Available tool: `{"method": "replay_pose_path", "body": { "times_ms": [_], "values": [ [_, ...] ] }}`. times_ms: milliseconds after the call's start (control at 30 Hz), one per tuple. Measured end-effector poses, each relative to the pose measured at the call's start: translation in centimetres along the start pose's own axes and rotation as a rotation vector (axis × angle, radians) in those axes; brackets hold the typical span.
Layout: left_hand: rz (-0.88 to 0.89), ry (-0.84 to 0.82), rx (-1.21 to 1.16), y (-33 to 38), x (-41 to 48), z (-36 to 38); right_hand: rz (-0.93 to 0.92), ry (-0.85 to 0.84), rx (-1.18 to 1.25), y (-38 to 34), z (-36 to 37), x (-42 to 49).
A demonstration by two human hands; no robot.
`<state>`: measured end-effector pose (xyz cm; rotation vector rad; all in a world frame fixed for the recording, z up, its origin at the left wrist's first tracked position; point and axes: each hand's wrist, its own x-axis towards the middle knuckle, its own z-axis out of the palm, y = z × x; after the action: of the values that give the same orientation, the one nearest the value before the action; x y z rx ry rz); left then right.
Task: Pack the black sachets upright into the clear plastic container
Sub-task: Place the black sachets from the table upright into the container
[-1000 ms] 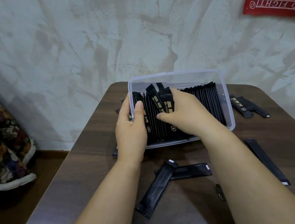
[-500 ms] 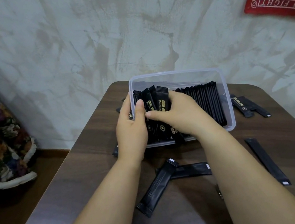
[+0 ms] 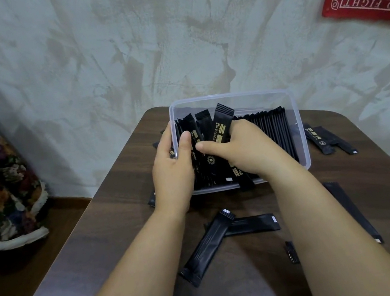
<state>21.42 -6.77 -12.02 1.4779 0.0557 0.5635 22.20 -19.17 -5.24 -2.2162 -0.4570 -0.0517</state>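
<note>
A black foil sachet [image 3: 219, 130] was pinched, tilted, by the right grip [image 3: 239, 151] inside the clear rectangular plastic container [image 3: 300, 129] on the dark wooden counter [image 3: 122, 213]; its left wall was clasped by the left grip [image 3: 172, 175].

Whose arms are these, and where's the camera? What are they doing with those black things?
No robot here, just a person. The camera sits on their head, looking down, so you see their own arms. The left hand grips the side of a clear box on a brown table. The right hand holds a few black packets standing inside it, beside a neat row already packed. More loose packets lie flat on the table.
</note>
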Motion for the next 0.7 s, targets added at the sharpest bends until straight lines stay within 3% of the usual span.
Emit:
{"method": "replay_pose_path", "body": {
  "times_ms": [333, 533, 700],
  "values": [
    [0.005, -0.025, -0.025, 0.63, -0.24, -0.18, 0.012, -0.155, 0.022, -0.02, -0.31, -0.32],
    [-0.01, -0.011, -0.011, 0.32, -0.11, -0.09, 0.018, -0.107, 0.038, 0.22, -0.11, -0.17],
    [-0.004, -0.047, -0.038, 0.5, -0.31, 0.0, 0.043, 0.05, 0.107, 0.24, 0.6, 0.15]
  ]
}}
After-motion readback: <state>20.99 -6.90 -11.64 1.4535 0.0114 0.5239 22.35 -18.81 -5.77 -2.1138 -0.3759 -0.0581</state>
